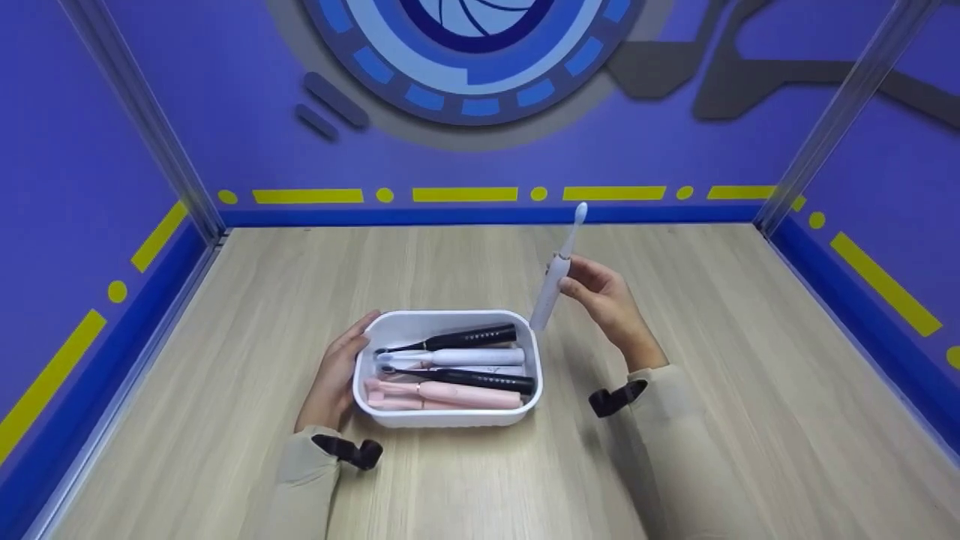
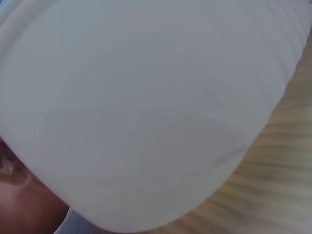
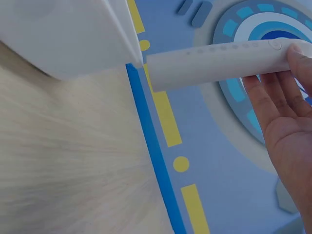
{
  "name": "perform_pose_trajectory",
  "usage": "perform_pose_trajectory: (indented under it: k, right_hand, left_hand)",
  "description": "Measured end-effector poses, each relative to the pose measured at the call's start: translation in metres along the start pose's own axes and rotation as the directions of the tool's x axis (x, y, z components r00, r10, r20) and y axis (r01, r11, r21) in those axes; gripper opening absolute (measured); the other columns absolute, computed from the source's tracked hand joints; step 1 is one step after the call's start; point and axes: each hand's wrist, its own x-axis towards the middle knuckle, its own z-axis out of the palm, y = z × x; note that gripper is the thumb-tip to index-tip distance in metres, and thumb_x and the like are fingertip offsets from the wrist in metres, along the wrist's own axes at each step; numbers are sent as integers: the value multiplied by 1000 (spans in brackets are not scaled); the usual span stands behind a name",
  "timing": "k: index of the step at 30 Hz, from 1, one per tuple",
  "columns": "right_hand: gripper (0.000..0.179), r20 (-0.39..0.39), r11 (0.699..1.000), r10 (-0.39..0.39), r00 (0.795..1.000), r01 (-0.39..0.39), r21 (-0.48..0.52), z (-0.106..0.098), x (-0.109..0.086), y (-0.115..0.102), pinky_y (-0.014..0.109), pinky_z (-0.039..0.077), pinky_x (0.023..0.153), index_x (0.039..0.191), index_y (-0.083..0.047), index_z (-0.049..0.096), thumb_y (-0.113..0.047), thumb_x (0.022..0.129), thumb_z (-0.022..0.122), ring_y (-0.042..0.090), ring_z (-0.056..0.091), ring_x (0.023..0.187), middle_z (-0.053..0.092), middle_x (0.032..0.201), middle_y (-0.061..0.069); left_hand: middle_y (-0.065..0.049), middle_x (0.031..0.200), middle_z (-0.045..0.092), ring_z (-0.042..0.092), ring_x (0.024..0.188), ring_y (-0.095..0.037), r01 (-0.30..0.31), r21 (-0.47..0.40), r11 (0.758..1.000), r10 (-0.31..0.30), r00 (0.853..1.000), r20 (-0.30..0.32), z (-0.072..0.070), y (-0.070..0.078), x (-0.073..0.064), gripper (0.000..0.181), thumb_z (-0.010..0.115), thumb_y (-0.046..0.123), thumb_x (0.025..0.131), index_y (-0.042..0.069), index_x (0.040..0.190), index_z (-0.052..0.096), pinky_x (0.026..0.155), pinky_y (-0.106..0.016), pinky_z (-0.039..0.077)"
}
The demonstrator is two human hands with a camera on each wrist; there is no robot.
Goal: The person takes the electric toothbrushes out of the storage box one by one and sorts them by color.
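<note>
My right hand (image 1: 604, 304) pinches a white electric toothbrush (image 1: 551, 292) by its handle, between thumb and fingers. The brush head points up, and the handle's lower end is beside the right rim of a white plastic bin (image 1: 450, 420). In the right wrist view the toothbrush handle (image 3: 214, 63) lies across the thumb and fingertips. My left hand (image 1: 335, 375) rests against the bin's left end with its fingers extended along the outside. Inside the bin lie black toothbrushes (image 1: 480, 336), white toothbrushes (image 1: 480, 357) and pink toothbrushes (image 1: 472, 394). The bin wall (image 2: 146, 107) fills most of the left wrist view.
A light wood-grain table (image 1: 300, 277) carries the bin. Blue-purple panels with yellow marks (image 1: 465, 196) enclose it at the back and both sides, with metal posts (image 1: 765, 217) at the corners. Black wrist cameras (image 1: 616, 398) sit on both sleeves.
</note>
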Motion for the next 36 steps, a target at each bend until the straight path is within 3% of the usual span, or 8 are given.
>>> perform_pose_trajectory:
  k: [11, 20, 33, 36]
  right_hand:
    - [36, -55, 999, -21, 998, 19, -27, -14, 5, 16, 23, 54, 90, 125, 9, 56, -3, 92, 61, 10, 65, 99, 69, 107, -2]
    - [37, -53, 988, 5, 999, -13, -155, -23, 10, 29, 17, 50, 92, 127, 4, 58, -10, 93, 61, 5, 62, 103, 66, 117, 14]
    - [42, -32, 972, 57, 998, -63, -226, -29, 13, 45, 13, 46, 96, 133, 4, 52, -15, 96, 57, 0, 57, 112, 58, 130, 22]
    - [42, -30, 977, 63, 998, -68, -203, -29, 12, 48, 14, 45, 97, 133, 5, 51, -12, 96, 57, 0, 56, 113, 57, 131, 24]
  left_hand:
    - [-7, 158, 27, 23, 147, -22, 39, 23, 999, -38, 998, -40, 1, 1, -1, 48, 30, 8, 101, 7, 148, 36, 121, -37, 21]
    - [-10, 158, 27, 24, 146, -24, 9, 20, 1000, -9, 1000, -14, 1, 1, 0, 47, 29, 6, 101, 4, 148, 34, 121, -38, 21]
    - [-15, 156, 28, 27, 144, -26, -5, -5, 1000, 5, 1000, 0, -1, -1, 0, 48, 28, 4, 100, 1, 148, 32, 120, -39, 23]
    - [-15, 156, 29, 28, 143, -26, -3, -12, 1000, 3, 1000, 2, 0, -1, 0, 49, 27, 4, 100, 1, 148, 32, 120, -40, 22]
